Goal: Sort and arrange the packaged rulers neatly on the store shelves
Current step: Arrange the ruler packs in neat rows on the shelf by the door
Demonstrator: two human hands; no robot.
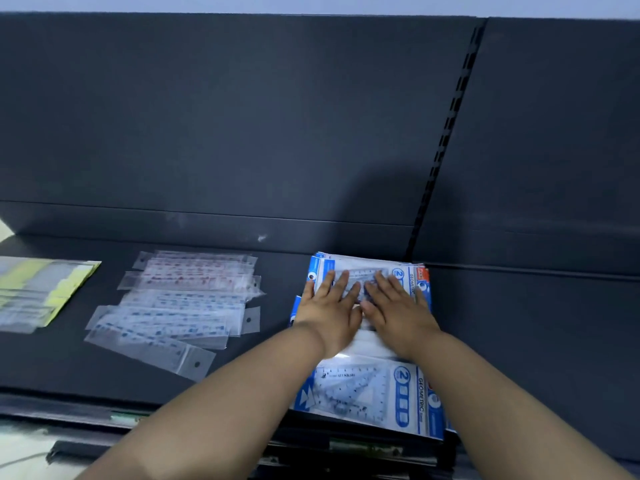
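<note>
Two stacks of blue-and-white geometric set-square packs lie on the dark shelf (519,341) near its right end. The far stack (401,271) sits against the back panel. The near stack (367,393) reaches the shelf's front edge. My left hand (329,306) and my right hand (394,306) lie flat side by side on the far stack, fingers straight and pointing away from me. To the left, a loose heap of clear-sleeved rulers (180,303) with red and blue markings is fanned out unevenly. Further left lies a pile of yellow-backed ruler packs (41,289).
The dark back panel (242,116) rises behind the shelf, with a slotted upright (446,133) above the far stack. Bare shelf extends to the right of the packs. Price-label strips (363,445) run along the front edge.
</note>
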